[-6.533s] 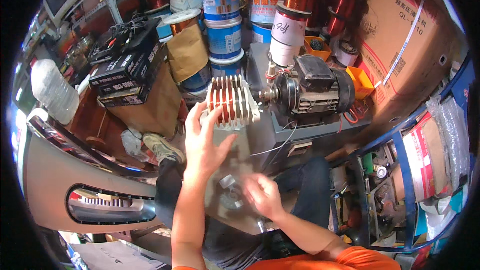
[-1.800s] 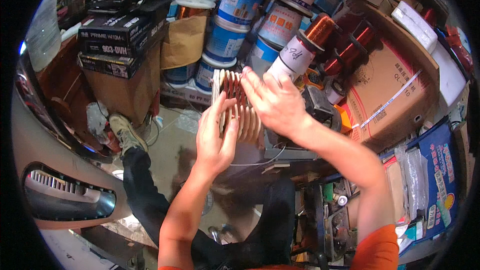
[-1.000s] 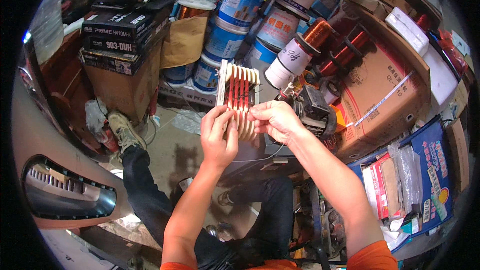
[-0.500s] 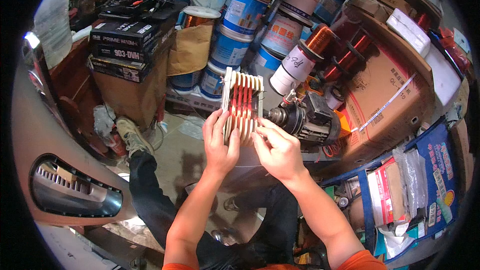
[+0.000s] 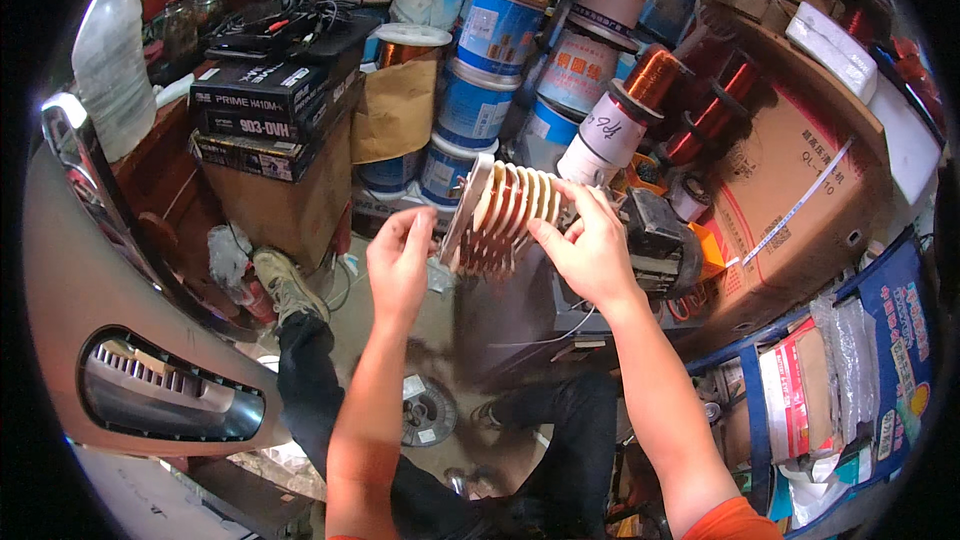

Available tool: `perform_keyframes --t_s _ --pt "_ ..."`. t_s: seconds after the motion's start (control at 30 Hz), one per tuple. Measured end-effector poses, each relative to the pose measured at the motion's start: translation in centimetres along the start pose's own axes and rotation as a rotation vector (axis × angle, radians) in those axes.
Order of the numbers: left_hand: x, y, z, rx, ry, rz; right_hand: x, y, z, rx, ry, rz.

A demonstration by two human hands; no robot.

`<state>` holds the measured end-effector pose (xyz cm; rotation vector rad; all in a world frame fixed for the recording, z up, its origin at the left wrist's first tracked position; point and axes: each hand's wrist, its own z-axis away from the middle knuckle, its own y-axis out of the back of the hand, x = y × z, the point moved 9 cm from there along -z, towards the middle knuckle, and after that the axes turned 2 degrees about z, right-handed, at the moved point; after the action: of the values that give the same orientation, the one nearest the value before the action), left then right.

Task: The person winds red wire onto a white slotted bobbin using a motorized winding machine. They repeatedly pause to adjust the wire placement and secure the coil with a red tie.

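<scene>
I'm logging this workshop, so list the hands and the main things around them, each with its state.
Left hand: raised, fingers curled, beside the coil frame
Right hand: at the frame's right end, firmness of grip unclear
Coil frame: tilted, wound with reddish wire
Motor: partly hidden by the right hand; running or stopped unclear
Blue buckets: stacked
Black boxes: stacked
Floor spool: lying flat

The head-worn fisheye looks down, seemingly near the hands (image 5: 592,255).
</scene>
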<state>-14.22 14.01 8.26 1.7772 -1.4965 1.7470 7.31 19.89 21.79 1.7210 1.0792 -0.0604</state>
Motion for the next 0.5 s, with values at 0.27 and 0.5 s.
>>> perform_keyframes --t_s 0.27,0.5 --pt "1.9 -2.6 -0.6 -0.142 0.209 -0.065 -0.9 -1.0 3.5 0.036 0.148 -0.003" --pt "3.1 -1.7 -0.7 -0.298 0.062 -0.297 -1.4 -1.0 3.5 0.043 0.188 -0.019"
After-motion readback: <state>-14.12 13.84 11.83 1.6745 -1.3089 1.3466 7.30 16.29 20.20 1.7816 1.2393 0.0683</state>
